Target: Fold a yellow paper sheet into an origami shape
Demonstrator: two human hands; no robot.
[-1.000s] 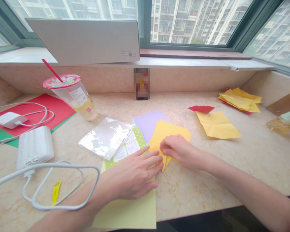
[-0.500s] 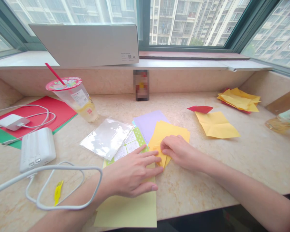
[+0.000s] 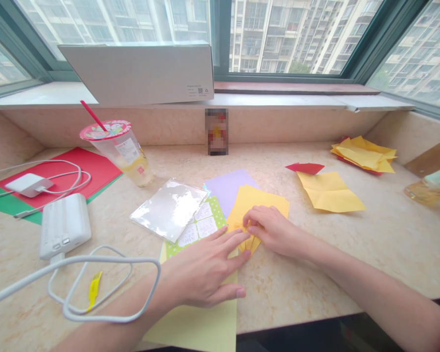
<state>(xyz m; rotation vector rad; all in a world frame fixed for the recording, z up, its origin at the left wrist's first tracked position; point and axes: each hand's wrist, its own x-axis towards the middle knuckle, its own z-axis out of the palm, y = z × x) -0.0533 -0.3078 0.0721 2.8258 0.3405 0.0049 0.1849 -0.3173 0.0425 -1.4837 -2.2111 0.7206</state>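
Several yellow paper sheets [image 3: 258, 197] lie stacked in front of me, with a folded piece at the near end. My right hand [image 3: 273, 229] has its fingertips pinched together on that yellow paper. From the left, my left hand [image 3: 214, 266] reaches in with fingers stretched out, their tips touching the folded paper's left edge. Beneath the left hand are a pale yellow-green sheet [image 3: 205, 325] and a green dotted sheet with printed white panels [image 3: 207, 226]. A lilac sheet [image 3: 229, 188] is partly covered by the yellow stack. The fingertips hide part of the folds.
A clear plastic packet [image 3: 172, 208] lies left of the sheets. Farther left are a drink cup with straw [image 3: 122, 154], a white power bank [image 3: 64, 227], cables and red paper [image 3: 69, 166]. To the right are a creased yellow square [image 3: 332, 193], a red folded piece [image 3: 305, 168] and a bottle [image 3: 432, 183].
The view has shifted slightly, so things sit a little to the right and lower. My left fingers have slid slightly along the folded yellow paper; my right hand keeps its pinch.
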